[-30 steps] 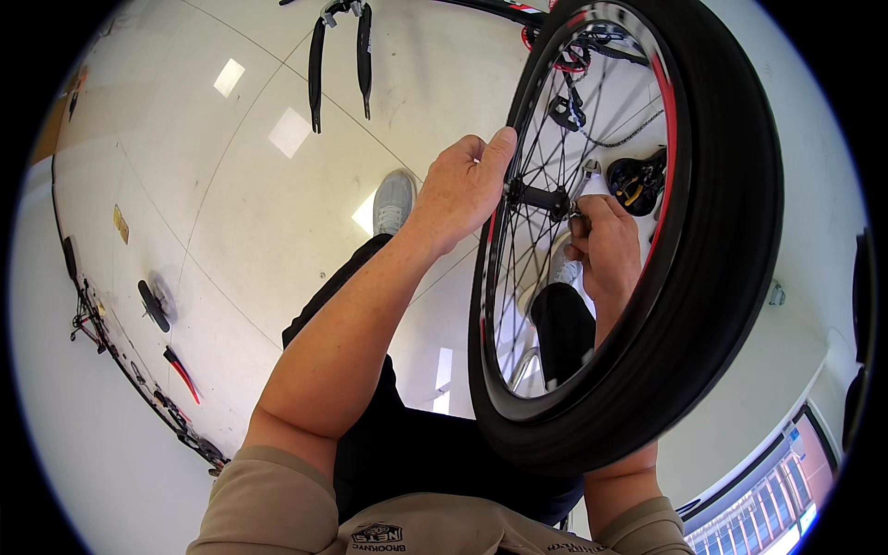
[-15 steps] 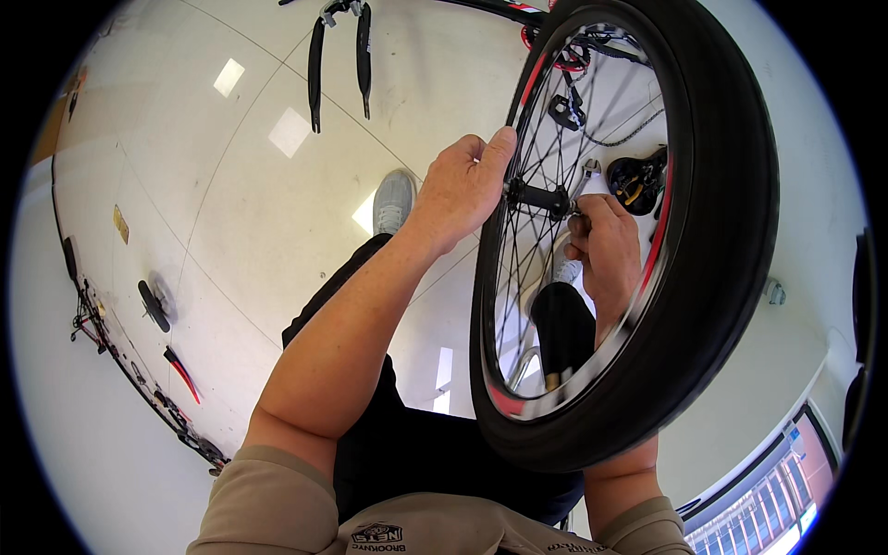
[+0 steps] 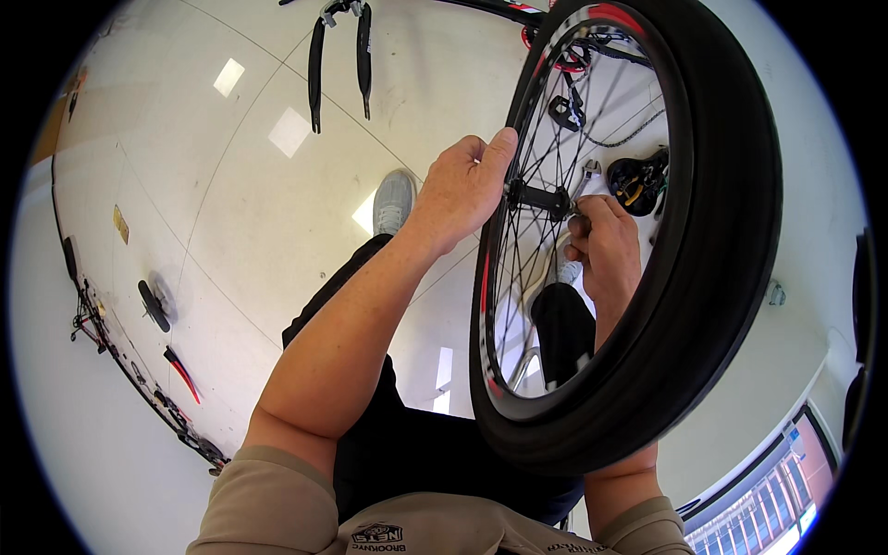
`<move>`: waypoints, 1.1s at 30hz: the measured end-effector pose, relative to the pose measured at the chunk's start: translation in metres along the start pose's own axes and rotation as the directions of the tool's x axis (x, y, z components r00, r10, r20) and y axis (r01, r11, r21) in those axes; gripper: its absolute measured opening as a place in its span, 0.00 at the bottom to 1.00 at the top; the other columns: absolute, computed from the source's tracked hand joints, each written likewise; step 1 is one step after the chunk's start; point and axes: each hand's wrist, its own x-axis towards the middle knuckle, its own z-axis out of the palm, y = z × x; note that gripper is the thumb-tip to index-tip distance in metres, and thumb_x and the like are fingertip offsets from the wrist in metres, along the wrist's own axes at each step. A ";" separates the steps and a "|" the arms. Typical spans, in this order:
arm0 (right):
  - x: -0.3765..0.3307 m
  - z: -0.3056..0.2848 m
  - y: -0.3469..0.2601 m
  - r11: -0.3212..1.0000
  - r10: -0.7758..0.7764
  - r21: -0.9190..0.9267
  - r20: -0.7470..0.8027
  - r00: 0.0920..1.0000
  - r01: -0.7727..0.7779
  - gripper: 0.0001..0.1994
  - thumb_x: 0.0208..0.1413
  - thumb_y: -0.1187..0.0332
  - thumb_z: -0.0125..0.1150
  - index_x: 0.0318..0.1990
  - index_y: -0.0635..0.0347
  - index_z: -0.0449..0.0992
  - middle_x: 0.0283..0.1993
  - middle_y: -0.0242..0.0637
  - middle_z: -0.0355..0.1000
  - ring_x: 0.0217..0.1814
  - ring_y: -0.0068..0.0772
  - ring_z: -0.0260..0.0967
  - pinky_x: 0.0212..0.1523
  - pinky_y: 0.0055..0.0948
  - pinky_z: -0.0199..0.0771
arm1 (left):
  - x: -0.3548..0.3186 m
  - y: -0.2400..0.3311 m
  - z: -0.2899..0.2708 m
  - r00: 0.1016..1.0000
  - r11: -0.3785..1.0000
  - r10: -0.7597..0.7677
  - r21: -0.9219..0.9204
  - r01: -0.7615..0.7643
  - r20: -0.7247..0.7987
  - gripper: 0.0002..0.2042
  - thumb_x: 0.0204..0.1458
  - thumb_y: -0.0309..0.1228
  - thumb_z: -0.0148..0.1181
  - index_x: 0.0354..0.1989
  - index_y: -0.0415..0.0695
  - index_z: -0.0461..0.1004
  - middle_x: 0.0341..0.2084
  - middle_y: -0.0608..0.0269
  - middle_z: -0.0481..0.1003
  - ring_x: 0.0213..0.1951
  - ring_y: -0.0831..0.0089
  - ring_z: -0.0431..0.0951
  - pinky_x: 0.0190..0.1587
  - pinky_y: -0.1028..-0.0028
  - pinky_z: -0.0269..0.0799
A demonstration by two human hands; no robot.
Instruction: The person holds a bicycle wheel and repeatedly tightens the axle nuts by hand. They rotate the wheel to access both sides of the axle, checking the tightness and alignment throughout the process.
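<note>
A bicycle wheel (image 3: 731, 231) with a fat black tyre stands nearly upright before me, its rim marked in red and white. My left hand (image 3: 462, 190) grips the axle end on the near left side of the black hub (image 3: 539, 198), thumb pointing up and fingertips partly hidden. On the other side, my right hand (image 3: 606, 245) pinches the opposite axle end, its forearm passing behind the tyre. The wheel hangs between both hands, with spokes fanning out around the hub.
Beyond the wheel on the tiled floor lie a pedal (image 3: 565, 113), an adjustable wrench (image 3: 589, 171) and a black saddle (image 3: 636, 182). A black fork (image 3: 363, 65) lies at the far side. Leftward are a small black wheel (image 3: 154, 306) and a red-black strip (image 3: 182, 374).
The wheel has turned about its axle, so the red and white rim marks sit elsewhere, and it leans very slightly differently. Both hands keep their hold in the same place.
</note>
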 end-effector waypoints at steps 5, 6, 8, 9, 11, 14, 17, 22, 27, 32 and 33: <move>0.010 -0.013 0.009 0.976 0.127 0.170 0.068 0.990 -0.137 0.07 0.61 0.68 0.52 0.36 0.63 0.72 0.24 0.31 0.63 0.21 0.20 0.54 0.24 0.28 0.58 | 0.001 -0.001 0.000 1.000 1.000 0.011 0.021 -0.011 -0.005 0.34 0.61 0.61 0.46 0.36 0.33 0.74 0.26 0.46 0.77 0.34 0.59 0.79 0.41 0.63 0.72; 0.013 -0.014 0.009 0.972 0.141 0.179 0.087 0.986 -0.155 0.07 0.61 0.68 0.52 0.36 0.63 0.72 0.24 0.31 0.63 0.21 0.20 0.54 0.24 0.28 0.59 | 0.001 -0.001 -0.001 1.000 1.000 0.010 0.030 -0.009 -0.007 0.34 0.61 0.61 0.46 0.36 0.32 0.74 0.26 0.46 0.77 0.35 0.58 0.79 0.41 0.63 0.72; 0.018 -0.017 0.008 0.962 0.175 0.188 0.124 0.977 -0.197 0.08 0.61 0.68 0.52 0.36 0.63 0.72 0.24 0.32 0.63 0.21 0.21 0.55 0.24 0.28 0.59 | 0.001 -0.001 -0.002 1.000 0.999 0.013 0.047 -0.013 -0.010 0.35 0.61 0.61 0.45 0.36 0.32 0.74 0.26 0.45 0.78 0.35 0.57 0.80 0.42 0.62 0.73; 0.018 -0.017 0.008 0.965 0.175 0.178 0.113 0.978 -0.193 0.08 0.61 0.67 0.52 0.36 0.63 0.72 0.24 0.32 0.63 0.21 0.21 0.55 0.24 0.28 0.59 | 0.001 -0.001 -0.001 1.000 0.998 0.018 0.055 -0.018 -0.012 0.35 0.61 0.61 0.45 0.36 0.32 0.74 0.26 0.45 0.78 0.35 0.56 0.80 0.42 0.62 0.73; 0.018 -0.014 0.009 0.976 0.152 0.146 0.059 0.987 -0.159 0.08 0.61 0.67 0.52 0.35 0.63 0.72 0.24 0.32 0.63 0.21 0.21 0.55 0.24 0.29 0.60 | 0.001 -0.001 0.000 1.000 0.998 0.020 0.053 -0.020 -0.006 0.34 0.60 0.62 0.46 0.37 0.34 0.74 0.24 0.50 0.75 0.31 0.63 0.77 0.36 0.66 0.71; 0.019 -0.020 0.007 0.980 0.160 0.104 0.110 0.981 -0.172 0.08 0.61 0.67 0.52 0.36 0.63 0.72 0.25 0.32 0.63 0.21 0.21 0.55 0.23 0.28 0.60 | 0.003 -0.004 0.001 1.000 0.999 0.020 0.035 -0.020 0.007 0.33 0.59 0.65 0.48 0.38 0.38 0.72 0.20 0.63 0.70 0.23 0.77 0.70 0.26 0.75 0.68; 0.030 -0.024 0.016 0.956 0.181 0.199 0.183 0.966 -0.217 0.09 0.61 0.68 0.51 0.38 0.65 0.73 0.25 0.32 0.64 0.20 0.21 0.55 0.23 0.28 0.61 | 0.005 -0.007 0.000 1.000 0.999 0.021 0.037 -0.021 0.010 0.34 0.59 0.65 0.48 0.40 0.38 0.73 0.20 0.63 0.70 0.24 0.77 0.71 0.27 0.75 0.69; 0.002 -0.002 0.001 0.996 0.015 0.088 0.077 0.997 -0.022 0.09 0.61 0.68 0.51 0.38 0.65 0.73 0.25 0.32 0.63 0.20 0.21 0.55 0.23 0.28 0.61 | 0.006 -0.010 0.000 0.999 0.999 0.033 0.030 -0.033 0.006 0.34 0.59 0.64 0.48 0.42 0.37 0.73 0.21 0.63 0.70 0.25 0.77 0.71 0.26 0.75 0.69; -0.002 0.000 -0.001 0.999 -0.023 0.039 0.022 0.999 0.023 0.09 0.61 0.68 0.51 0.38 0.65 0.73 0.25 0.31 0.63 0.20 0.21 0.54 0.23 0.28 0.61 | 0.000 -0.001 0.001 0.999 0.997 0.034 0.072 -0.034 -0.003 0.35 0.61 0.61 0.45 0.36 0.31 0.74 0.27 0.42 0.78 0.36 0.52 0.80 0.43 0.60 0.72; -0.002 0.001 0.000 1.000 -0.021 0.020 0.010 1.000 0.021 0.08 0.61 0.69 0.51 0.37 0.64 0.73 0.24 0.31 0.62 0.21 0.20 0.54 0.23 0.28 0.60 | -0.001 -0.001 0.001 1.000 0.997 0.013 0.074 -0.013 0.002 0.35 0.61 0.62 0.45 0.35 0.33 0.74 0.27 0.44 0.78 0.36 0.53 0.80 0.43 0.60 0.72; 0.004 -0.003 0.003 1.000 -0.003 0.020 0.015 1.000 0.003 0.08 0.61 0.69 0.51 0.37 0.64 0.73 0.24 0.31 0.62 0.21 0.20 0.54 0.23 0.28 0.60 | -0.001 -0.001 0.002 1.000 0.997 0.016 0.073 -0.017 0.003 0.35 0.61 0.62 0.45 0.35 0.33 0.74 0.27 0.44 0.78 0.36 0.53 0.80 0.43 0.60 0.72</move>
